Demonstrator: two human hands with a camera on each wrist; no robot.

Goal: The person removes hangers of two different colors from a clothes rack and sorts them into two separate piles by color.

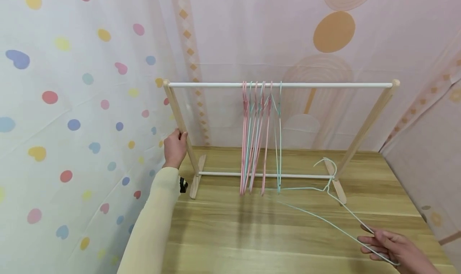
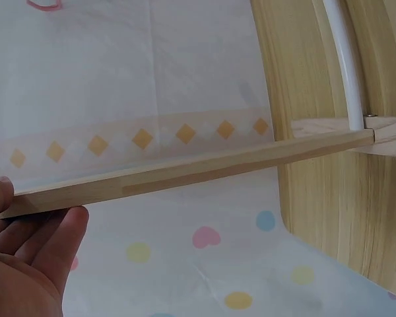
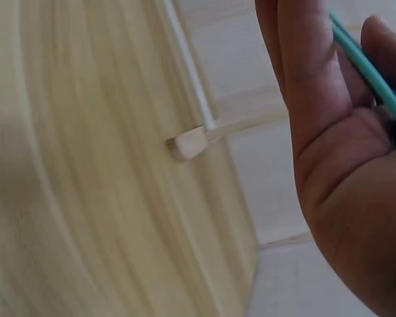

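My left hand (image 1: 175, 148) grips the left wooden post (image 1: 176, 109) of a small garment rack about halfway up. In the left wrist view, the thumb and fingers (image 2: 67, 241) close around that post. At the lower right, my right hand (image 1: 396, 246) holds a pale mint clothes hanger (image 1: 309, 214) by one corner, its hook pointing away toward the rack's right foot. The right wrist view shows a green stretch of the hanger (image 3: 369, 69) crossing the palm. Several pink hangers (image 1: 243, 146) and mint hangers (image 1: 280, 146) hang bunched near the middle of the white top rail (image 1: 324, 85).
The rack stands on a wood-grain tabletop (image 1: 223, 234), with a lower white rail (image 1: 223, 173) and wooden feet (image 1: 195, 186). Behind it hangs a patterned curtain (image 1: 223, 33); a dotted curtain (image 1: 86, 101) closes in the left side. The right post (image 1: 367, 129) leans outward in this view.
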